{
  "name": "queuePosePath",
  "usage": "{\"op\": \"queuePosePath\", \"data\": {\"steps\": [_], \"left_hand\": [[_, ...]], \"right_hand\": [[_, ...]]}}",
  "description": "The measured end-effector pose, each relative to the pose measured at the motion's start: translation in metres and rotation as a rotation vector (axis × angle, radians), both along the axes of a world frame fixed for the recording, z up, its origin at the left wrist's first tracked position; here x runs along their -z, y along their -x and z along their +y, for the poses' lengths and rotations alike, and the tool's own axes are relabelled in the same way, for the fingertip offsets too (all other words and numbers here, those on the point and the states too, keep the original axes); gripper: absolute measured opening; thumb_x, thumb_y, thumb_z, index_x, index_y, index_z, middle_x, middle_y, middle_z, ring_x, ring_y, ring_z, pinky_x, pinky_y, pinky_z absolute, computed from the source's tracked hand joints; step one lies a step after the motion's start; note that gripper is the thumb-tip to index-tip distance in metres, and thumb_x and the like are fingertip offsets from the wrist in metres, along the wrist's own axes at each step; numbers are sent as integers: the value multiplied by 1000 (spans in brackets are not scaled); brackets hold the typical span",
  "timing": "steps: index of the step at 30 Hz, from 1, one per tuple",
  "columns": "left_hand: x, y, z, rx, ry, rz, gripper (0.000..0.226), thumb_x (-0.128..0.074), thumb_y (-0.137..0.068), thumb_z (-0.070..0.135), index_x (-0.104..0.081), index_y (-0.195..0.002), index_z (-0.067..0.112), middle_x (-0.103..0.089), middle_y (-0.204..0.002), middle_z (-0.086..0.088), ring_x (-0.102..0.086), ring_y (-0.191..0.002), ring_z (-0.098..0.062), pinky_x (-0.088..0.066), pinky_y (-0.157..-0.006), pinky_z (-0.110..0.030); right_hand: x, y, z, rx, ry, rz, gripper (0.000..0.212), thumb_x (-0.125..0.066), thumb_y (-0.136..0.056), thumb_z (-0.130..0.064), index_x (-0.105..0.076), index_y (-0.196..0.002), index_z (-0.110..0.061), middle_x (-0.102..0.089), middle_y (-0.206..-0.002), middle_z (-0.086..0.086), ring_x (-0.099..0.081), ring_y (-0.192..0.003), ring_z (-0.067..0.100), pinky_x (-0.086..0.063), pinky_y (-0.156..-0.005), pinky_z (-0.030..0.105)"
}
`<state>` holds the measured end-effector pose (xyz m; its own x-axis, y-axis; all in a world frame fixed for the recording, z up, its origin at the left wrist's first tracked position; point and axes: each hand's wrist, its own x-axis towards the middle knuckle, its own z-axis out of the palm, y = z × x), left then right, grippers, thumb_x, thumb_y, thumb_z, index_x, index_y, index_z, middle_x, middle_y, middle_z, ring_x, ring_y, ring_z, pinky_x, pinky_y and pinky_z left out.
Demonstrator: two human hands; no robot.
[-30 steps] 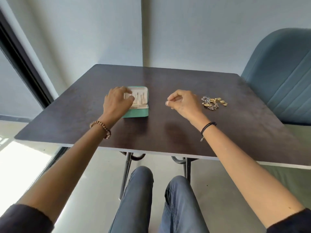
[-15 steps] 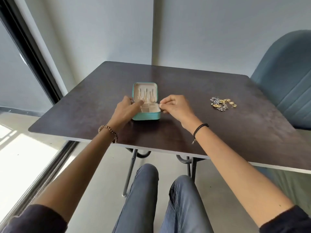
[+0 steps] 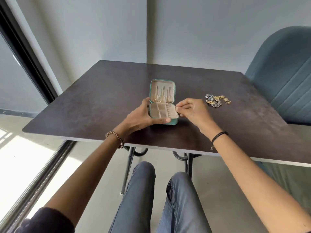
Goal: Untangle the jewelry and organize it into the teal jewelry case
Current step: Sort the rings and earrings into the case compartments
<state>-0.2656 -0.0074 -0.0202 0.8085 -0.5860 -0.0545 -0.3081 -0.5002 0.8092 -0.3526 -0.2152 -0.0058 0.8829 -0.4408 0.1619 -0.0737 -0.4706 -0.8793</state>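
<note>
Mid-desk (image 3: 87, 105), dark top: teal jewelry case (image 3: 174, 122), open, lid upright at the back, base flat w/ beige lining. In lid: thin chains hanging in a row, some gold bits at the bottom. In base: square compartments on the left, ring-roll rows on the right; contents too small to tell.

Grips the case base w/ left hand (image 3: 139, 116): thumb laid along the front edge, fingers curled round the left side up by the hinge.

Pinches a small piece (image 3: 175, 109) btwn thumb & forefinger of right hand (image 3: 193, 110), other fingers curled in, tips right at the base's right rim beside the ring rows. Piece thin & pale, too small to id; touching the rim or just above it, can't tell.

Right of the case, apart from it, just past the right hand: jewelry pile (image 3: 217, 100) on the desk, gold & silver-blue pieces bunched together.

Beaded bracelet (image 3: 116, 138) on left wrist, black cord (image 3: 218, 135) on right. Blue chair (image 3: 284, 78) at the desk's far right corner. Knees in jeans below the near edge.
</note>
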Motion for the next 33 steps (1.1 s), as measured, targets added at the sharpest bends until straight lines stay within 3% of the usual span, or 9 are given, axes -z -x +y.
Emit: {"op": "queuePosePath", "data": {"steps": [7, 11, 14, 18, 24, 29, 33], "left_hand": [[-1, 12, -3, 0, -115, -182, 123, -81, -54, 75, -19, -153, 37, -51, -146, 19, -57, -127, -16, -42, -108, -39], [-1, 14, -3, -10, -122, -249, 120, -83, -55, 73, -22, -152, 38, -49, -147, 23, -57, -126, -15, -43, -102, -35], [-1, 15, -3, -15, -107, -256, 119, -83, -54, 73, -24, -152, 38, -49, -146, 23, -57, -126, -13, -43, -99, -33], [-2, 15, -3, -18, -98, -260, 118, -85, -54, 71, -26, -151, 37, -51, -145, 23, -59, -122, -12, -42, -95, -29], [0, 13, -2, -16, -98, -253, 120, -84, -51, 75, -24, -149, 40, -50, -144, 24, -64, -115, -11, -45, -96, -33], [0, 12, -3, -12, -105, -264, 120, -84, -52, 73, -23, -150, 38, -50, -146, 22, -58, -124, -14, -44, -98, -35], [1, 11, -4, -16, -100, -268, 118, -84, -52, 73, -25, -148, 39, -53, -142, 22, -62, -119, -14, -46, -99, -34]], "right_hand": [[-1, 6, -8, -31, 122, -20, 7, -79, -82, -16, -75, -86, -19, -76, -82, -3, -72, -75, 11, -58, -68, 24], [-5, 1, -7, -4, 268, -70, 8, -80, -82, -16, -76, -88, -18, -75, -83, -6, -68, -74, 2, -50, -66, 7], [-7, -5, -2, 22, 384, -93, 7, -80, -80, -14, -75, -85, -15, -73, -77, -4, -64, -67, 1, -45, -61, 3], [-4, -11, 5, 27, 524, -126, 8, -76, -79, -10, -71, -82, -15, -70, -72, -5, -60, -61, 2, -46, -59, 7], [-1, -15, 10, -33, 741, -157, 12, -66, -82, -2, -62, -80, -14, -65, -76, 0, -60, -67, 19, -55, -62, 40], [1, -10, 12, -74, 913, -161, 9, -61, -87, -2, -61, -83, -10, -64, -77, 6, -58, -72, 23, -53, -60, 43], [1, -7, 6, -117, 909, -152, 7, -62, -90, -5, -64, -88, -12, -68, -83, 2, -58, -79, 21, -54, -65, 41]]}}
